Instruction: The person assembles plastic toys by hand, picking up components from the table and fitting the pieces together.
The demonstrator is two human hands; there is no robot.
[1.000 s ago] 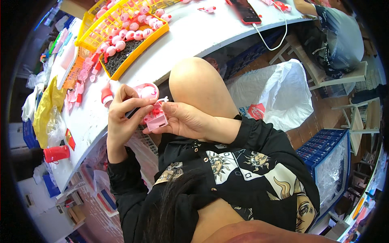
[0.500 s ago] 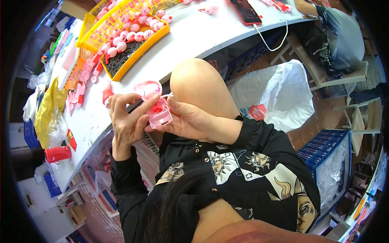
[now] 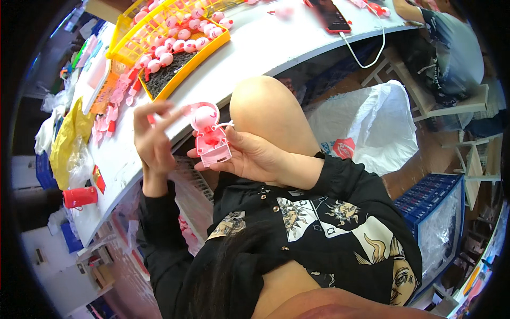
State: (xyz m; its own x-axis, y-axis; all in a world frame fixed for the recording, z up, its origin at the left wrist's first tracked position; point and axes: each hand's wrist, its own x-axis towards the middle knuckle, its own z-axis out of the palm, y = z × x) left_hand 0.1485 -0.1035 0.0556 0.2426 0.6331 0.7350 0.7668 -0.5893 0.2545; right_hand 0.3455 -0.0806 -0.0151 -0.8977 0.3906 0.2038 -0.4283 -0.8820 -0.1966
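Note:
My right hand [image 3: 249, 154] holds a pink figure-shaped plastic toy casing [image 3: 214, 154] above my lap, thumb on its edge and fingers beneath. A round pink ball [image 3: 204, 118] sits in the casing's upper, rounded part. Small red parts [image 3: 213, 137] lie in the hollow below it, and a white piece [image 3: 225, 125] sticks out at the side by my thumb. To the left of the casing, my left hand [image 3: 151, 138] is raised, blurred by motion, with its fingers apart and nothing visible in them.
A yellow basket [image 3: 187, 65] of pink balls and small dark pieces stands on the white table [image 3: 255, 45]. Pink parts [image 3: 118, 95] lie left of it. A phone [image 3: 330, 17] with a white cable, a red cylinder [image 3: 81, 197], a white bag [image 3: 372, 127] and a blue crate [image 3: 427, 204] are around.
My left hand has come off the casing and moved up and left, its fingers spreading. The ball and red parts now show more fully. My right hand still holds the casing.

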